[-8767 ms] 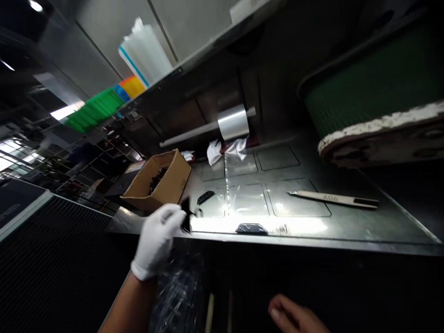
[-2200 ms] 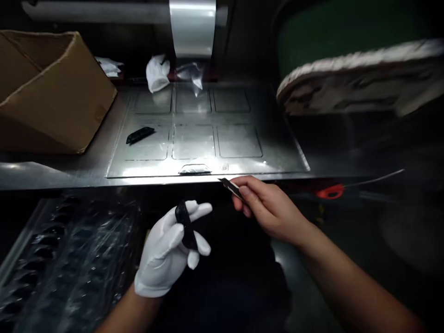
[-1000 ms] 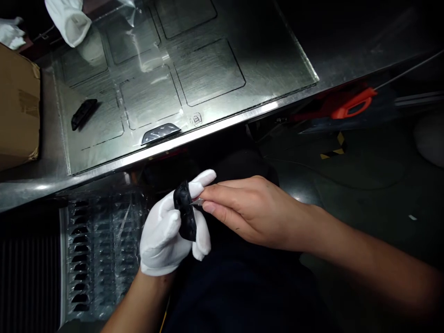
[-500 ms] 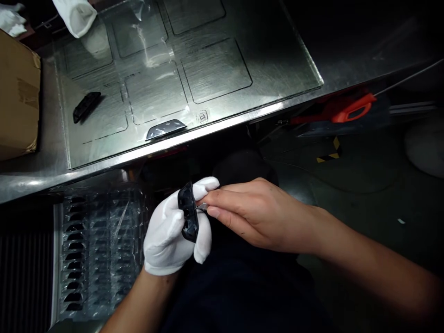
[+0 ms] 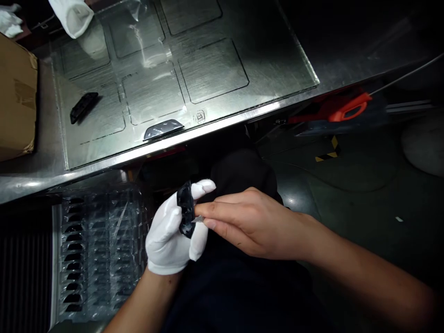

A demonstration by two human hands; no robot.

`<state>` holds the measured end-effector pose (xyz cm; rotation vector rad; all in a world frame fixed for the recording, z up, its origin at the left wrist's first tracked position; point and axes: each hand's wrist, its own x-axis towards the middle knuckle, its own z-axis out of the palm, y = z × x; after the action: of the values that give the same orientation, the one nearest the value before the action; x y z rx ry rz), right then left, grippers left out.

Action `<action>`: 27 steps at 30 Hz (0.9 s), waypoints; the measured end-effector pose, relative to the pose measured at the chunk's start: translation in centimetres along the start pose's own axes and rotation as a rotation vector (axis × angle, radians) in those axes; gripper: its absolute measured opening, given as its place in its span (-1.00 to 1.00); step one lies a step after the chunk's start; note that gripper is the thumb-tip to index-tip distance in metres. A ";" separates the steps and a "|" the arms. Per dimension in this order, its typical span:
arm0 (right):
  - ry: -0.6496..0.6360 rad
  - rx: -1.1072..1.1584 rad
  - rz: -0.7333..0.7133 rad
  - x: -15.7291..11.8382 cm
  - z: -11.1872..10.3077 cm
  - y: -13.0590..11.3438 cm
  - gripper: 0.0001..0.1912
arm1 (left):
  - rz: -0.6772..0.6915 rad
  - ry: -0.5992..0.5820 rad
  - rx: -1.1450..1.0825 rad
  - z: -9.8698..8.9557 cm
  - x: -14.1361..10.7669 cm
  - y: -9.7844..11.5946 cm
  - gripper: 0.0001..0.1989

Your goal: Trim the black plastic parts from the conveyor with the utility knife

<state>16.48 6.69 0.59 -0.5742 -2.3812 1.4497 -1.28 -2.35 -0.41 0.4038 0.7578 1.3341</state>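
My left hand (image 5: 168,238), in a white glove, is closed around a black plastic part (image 5: 186,203) with a hollow, ribbed side showing. Bare and closed in a pinch, my right hand (image 5: 255,222) grips a small pointed metal blade (image 5: 198,219). The blade's tip lies against the edge of the black part, and most of the blade is hidden by the fingers. On the glass-like plate beyond my hands lie a flat, dark trapezoid piece (image 5: 163,130) near the front edge and another black part (image 5: 83,107) at the left.
A clear tray (image 5: 100,254) holding several dark pieces stands below the table at the left. The clear plate (image 5: 215,106) covers much of the metal table. A cardboard box (image 5: 17,97), a white glove (image 5: 72,18) and a red-handled tool (image 5: 347,110) are around it.
My right hand has moved slightly down with the blade, along the black part's edge toward its lower end. My left hand still holds the part, turned a little. The view has shifted slightly.
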 end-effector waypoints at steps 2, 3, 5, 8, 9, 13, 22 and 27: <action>0.002 0.012 -0.012 -0.1 0.1 0.0 -0.58 | -0.033 0.015 -0.023 0.1 0.0 0.1 -0.65; 0.013 0.020 -0.018 -0.1 0.2 0.0 -0.59 | -0.051 0.024 -0.032 0.2 0.0 0.1 -0.65; 0.043 0.031 -0.030 -0.1 0.2 -0.1 -0.60 | -0.056 0.033 -0.032 0.2 0.0 0.0 -0.65; 0.090 0.002 -0.009 -0.2 0.1 -0.2 -0.61 | -0.031 0.033 -0.032 0.2 -0.1 -0.1 -0.63; 0.098 -0.016 0.006 -0.2 0.1 -0.2 -0.61 | -0.025 0.033 -0.041 0.2 -0.1 -0.2 -0.62; 0.114 -0.053 0.037 -0.3 0.2 -0.5 -0.62 | -0.005 0.024 -0.052 0.1 -0.1 -0.2 -0.63; 0.126 -0.119 0.033 -0.6 0.5 -0.1 -0.61 | 0.039 -0.022 0.005 -0.3 -0.1 -0.3 -0.61; 0.029 -0.101 0.057 -0.6 0.0 -0.2 -0.57 | -0.025 0.048 0.011 -0.1 -0.2 -0.2 -0.63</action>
<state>16.94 6.30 0.78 -0.6881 -2.4453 1.3402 -1.21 -2.57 -0.59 0.3711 0.8081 1.3208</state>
